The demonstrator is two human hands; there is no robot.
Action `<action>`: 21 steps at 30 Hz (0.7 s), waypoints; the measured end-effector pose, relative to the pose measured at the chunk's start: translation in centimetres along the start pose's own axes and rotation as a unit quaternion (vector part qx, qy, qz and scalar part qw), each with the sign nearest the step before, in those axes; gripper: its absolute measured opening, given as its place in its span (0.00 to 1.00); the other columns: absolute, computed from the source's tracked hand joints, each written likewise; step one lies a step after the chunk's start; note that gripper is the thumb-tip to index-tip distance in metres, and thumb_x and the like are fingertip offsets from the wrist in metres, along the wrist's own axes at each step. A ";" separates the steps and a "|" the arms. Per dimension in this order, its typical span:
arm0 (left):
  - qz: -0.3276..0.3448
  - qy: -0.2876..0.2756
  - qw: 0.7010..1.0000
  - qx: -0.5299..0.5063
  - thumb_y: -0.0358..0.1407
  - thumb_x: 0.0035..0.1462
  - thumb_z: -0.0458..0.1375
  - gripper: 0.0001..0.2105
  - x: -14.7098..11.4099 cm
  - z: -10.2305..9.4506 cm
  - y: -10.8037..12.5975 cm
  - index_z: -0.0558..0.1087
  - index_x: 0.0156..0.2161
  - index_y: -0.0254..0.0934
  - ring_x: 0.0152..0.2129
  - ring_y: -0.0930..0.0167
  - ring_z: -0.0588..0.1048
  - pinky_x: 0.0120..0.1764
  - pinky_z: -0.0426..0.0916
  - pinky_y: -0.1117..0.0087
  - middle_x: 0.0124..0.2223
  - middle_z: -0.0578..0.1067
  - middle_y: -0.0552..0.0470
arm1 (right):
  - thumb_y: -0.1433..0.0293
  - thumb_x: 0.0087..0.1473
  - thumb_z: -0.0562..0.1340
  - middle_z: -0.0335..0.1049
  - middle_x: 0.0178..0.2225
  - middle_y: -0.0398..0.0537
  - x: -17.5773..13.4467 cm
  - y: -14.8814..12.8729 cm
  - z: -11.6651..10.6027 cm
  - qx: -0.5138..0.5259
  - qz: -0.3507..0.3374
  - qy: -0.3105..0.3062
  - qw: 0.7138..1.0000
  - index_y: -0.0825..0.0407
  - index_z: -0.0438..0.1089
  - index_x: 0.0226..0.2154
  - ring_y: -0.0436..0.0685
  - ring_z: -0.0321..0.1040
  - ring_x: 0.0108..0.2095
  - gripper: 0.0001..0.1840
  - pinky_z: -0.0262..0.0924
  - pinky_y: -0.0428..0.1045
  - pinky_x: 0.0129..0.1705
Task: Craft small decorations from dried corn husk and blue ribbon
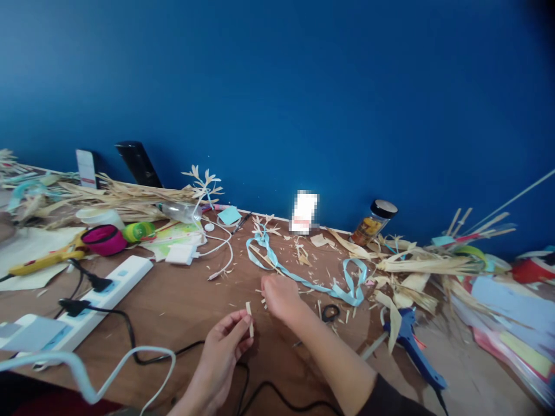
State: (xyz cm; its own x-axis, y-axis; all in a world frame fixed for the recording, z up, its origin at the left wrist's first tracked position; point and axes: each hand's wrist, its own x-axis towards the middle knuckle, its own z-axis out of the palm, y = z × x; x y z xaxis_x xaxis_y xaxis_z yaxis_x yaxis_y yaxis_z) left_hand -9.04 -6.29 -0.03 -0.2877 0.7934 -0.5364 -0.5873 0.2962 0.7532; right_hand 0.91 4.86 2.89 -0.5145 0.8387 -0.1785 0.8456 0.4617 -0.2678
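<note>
Between the thumb and fingers of my left hand, a short, narrow strip of pale dried husk is pinched upright. My right hand is low over the table, its fingers curled closed; what they hold, if anything, is hidden. Just beyond it lies a light blue ribbon, trailing from a small dried-husk flower on a thin stem. Small husk scraps are scattered around the right hand. Black-handled scissors, partly hidden by my right forearm, lie beside it.
A blue glue gun and husk bundles lie on the right, near a black-lidded jar. Left are a white power strip with black cables, a yellow glue gun, and a white charger. A blue wall stands behind.
</note>
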 end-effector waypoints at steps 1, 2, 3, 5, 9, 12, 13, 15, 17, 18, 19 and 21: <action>-0.002 0.002 1.000 0.002 0.37 0.37 0.67 0.16 0.0 0.0 0.0 0.72 0.33 0.33 0.22 0.78 0.70 0.25 0.66 0.79 0.26 0.72 0.54 | 0.70 0.51 0.58 0.72 0.35 0.55 -0.1 0.0 0.0 0.005 -0.007 0.004 1.000 0.54 0.70 0.32 0.59 0.69 0.36 0.07 0.57 0.49 0.34; -0.004 0.003 1.000 0.005 0.37 0.37 0.67 0.16 0.0 0.0 0.0 0.72 0.33 0.33 0.23 0.77 0.70 0.25 0.66 0.79 0.26 0.72 0.54 | 0.70 0.51 0.57 0.72 0.35 0.54 -0.3 0.1 0.0 0.012 -0.013 0.010 1.000 0.53 0.70 0.32 0.59 0.69 0.36 0.07 0.57 0.49 0.34; -0.006 0.001 1.000 0.006 0.37 0.37 0.67 0.16 0.0 0.0 0.0 0.72 0.33 0.33 0.23 0.77 0.70 0.25 0.66 0.79 0.27 0.72 0.54 | 0.70 0.51 0.57 0.72 0.35 0.53 -0.5 0.1 0.0 0.020 -0.019 0.017 0.999 0.53 0.69 0.32 0.58 0.68 0.36 0.06 0.56 0.48 0.34; -0.006 -0.003 1.000 0.007 0.37 0.38 0.67 0.15 0.0 0.0 0.0 0.72 0.34 0.34 0.23 0.78 0.70 0.26 0.66 0.79 0.27 0.72 0.54 | 0.69 0.52 0.57 0.72 0.34 0.50 -0.9 0.3 -0.1 0.041 -0.028 0.031 0.998 0.51 0.68 0.32 0.56 0.68 0.36 0.06 0.55 0.47 0.34; -0.001 -0.006 1.000 0.011 0.36 0.38 0.67 0.15 -0.3 0.4 0.3 0.72 0.33 0.34 0.24 0.78 0.69 0.26 0.66 0.79 0.28 0.71 0.54 | 0.70 0.50 0.59 0.72 0.31 0.42 -1.8 0.7 -0.5 0.103 -0.054 0.052 0.992 0.49 0.65 0.36 0.50 0.67 0.33 0.07 0.54 0.43 0.33; 0.003 -0.019 1.000 0.010 0.35 0.38 0.66 0.14 -0.5 0.9 0.6 0.72 0.33 0.34 0.24 0.78 0.68 0.27 0.65 0.79 0.29 0.71 0.55 | 0.72 0.47 0.61 0.70 0.28 0.40 -2.8 1.3 -0.8 0.248 -0.084 0.065 0.963 0.51 0.66 0.32 0.48 0.65 0.29 0.06 0.55 0.42 0.31; 0.005 -0.022 1.000 0.008 0.35 0.38 0.66 0.14 -0.5 1.1 0.6 0.72 0.33 0.34 0.24 0.79 0.68 0.27 0.65 0.79 0.29 0.71 0.55 | 0.73 0.46 0.61 0.70 0.27 0.40 -3.2 1.4 -0.8 0.305 -0.088 0.066 0.946 0.52 0.67 0.30 0.48 0.65 0.28 0.04 0.55 0.42 0.30; 0.010 -0.028 1.000 0.003 0.34 0.39 0.66 0.13 -0.6 1.3 0.7 0.72 0.33 0.34 0.23 0.80 0.67 0.27 0.64 0.79 0.29 0.70 0.56 | 0.73 0.46 0.61 0.69 0.25 0.41 -4.2 1.7 -0.9 0.394 -0.080 0.061 0.913 0.53 0.68 0.28 0.48 0.64 0.26 0.02 0.56 0.42 0.29; 0.020 -0.034 0.999 -0.001 0.34 0.40 0.66 0.12 -0.7 1.5 0.7 0.71 0.32 0.35 0.23 0.80 0.66 0.28 0.64 0.79 0.29 0.70 0.56 | 0.73 0.47 0.59 0.69 0.24 0.41 -5.4 1.9 -1.1 0.456 -0.057 0.053 0.887 0.53 0.69 0.29 0.49 0.65 0.26 0.03 0.57 0.43 0.29; 0.026 -0.039 0.999 -0.002 0.34 0.40 0.66 0.12 -0.7 1.6 0.7 0.71 0.32 0.35 0.22 0.80 0.66 0.28 0.64 0.79 0.29 0.69 0.57 | 0.72 0.47 0.59 0.70 0.25 0.42 -5.9 2.0 -1.1 0.483 -0.044 0.048 0.873 0.53 0.69 0.29 0.49 0.66 0.27 0.04 0.58 0.44 0.30; 0.031 -0.043 0.999 0.000 0.34 0.41 0.65 0.11 -0.8 1.7 0.6 0.71 0.32 0.35 0.22 0.80 0.66 0.28 0.64 0.79 0.29 0.69 0.57 | 0.71 0.48 0.58 0.70 0.25 0.43 -6.4 2.0 -1.2 0.511 -0.033 0.044 0.858 0.53 0.69 0.31 0.50 0.67 0.27 0.05 0.59 0.44 0.31; 0.038 -0.052 0.998 0.012 0.35 0.42 0.65 0.11 -0.9 1.8 0.6 0.71 0.33 0.35 0.22 0.80 0.66 0.28 0.63 0.78 0.28 0.69 0.57 | 0.71 0.48 0.58 0.71 0.26 0.43 -7.2 2.0 -1.3 0.562 -0.012 0.042 0.826 0.53 0.67 0.34 0.50 0.68 0.28 0.07 0.61 0.45 0.32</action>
State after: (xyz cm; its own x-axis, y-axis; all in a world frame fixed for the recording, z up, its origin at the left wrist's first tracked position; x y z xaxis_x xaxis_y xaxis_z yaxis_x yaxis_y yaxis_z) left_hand -7.75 -5.88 1.56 -0.2496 0.8647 -0.4358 -0.5476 0.2452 0.8000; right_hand 6.52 0.17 4.89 -0.4777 0.8720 -0.1067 0.1440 -0.0421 -0.9887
